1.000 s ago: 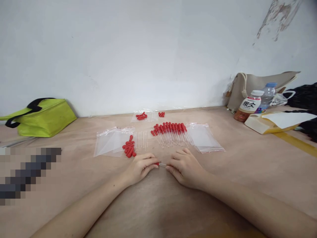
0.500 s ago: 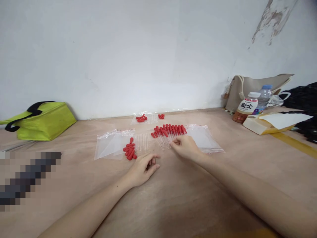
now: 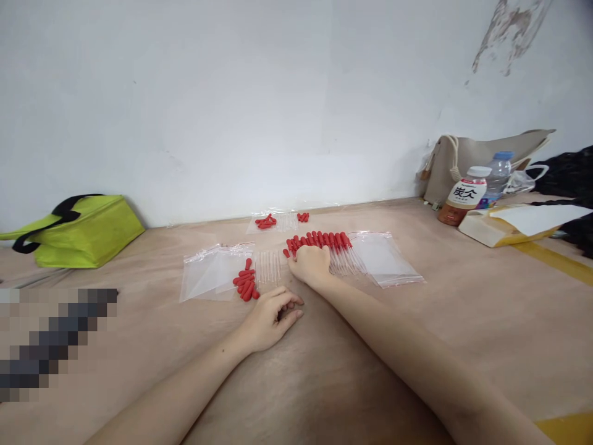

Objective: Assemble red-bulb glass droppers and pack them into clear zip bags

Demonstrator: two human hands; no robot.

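My right hand [image 3: 311, 266] lies over the left end of a fanned row of glass droppers with red rubber bulbs [image 3: 340, 241]. Its fingers are closed against the glass tubes there, and they hide whatever may be pinched. My left hand [image 3: 274, 318] rests on the table to the front left, thumb and curled fingers apart, holding nothing. Just beyond it lie a heap of loose red bulbs [image 3: 245, 281] and several bare glass tubes [image 3: 267, 267] side by side.
Flat clear zip bags lie left [image 3: 208, 272] and right [image 3: 389, 259] of the droppers. Toward the wall, another clear bag [image 3: 252, 225] lies by more bulbs [image 3: 265, 221]. A green bag [image 3: 92, 232] stands left; a drink bottle [image 3: 464, 196], water bottle [image 3: 501, 176] and opened carton [image 3: 491, 228] stand right.
My right hand has moved left along the dropper row, from its middle to its left end. The droppers at the right now show uncovered. My left hand stays about where it was.
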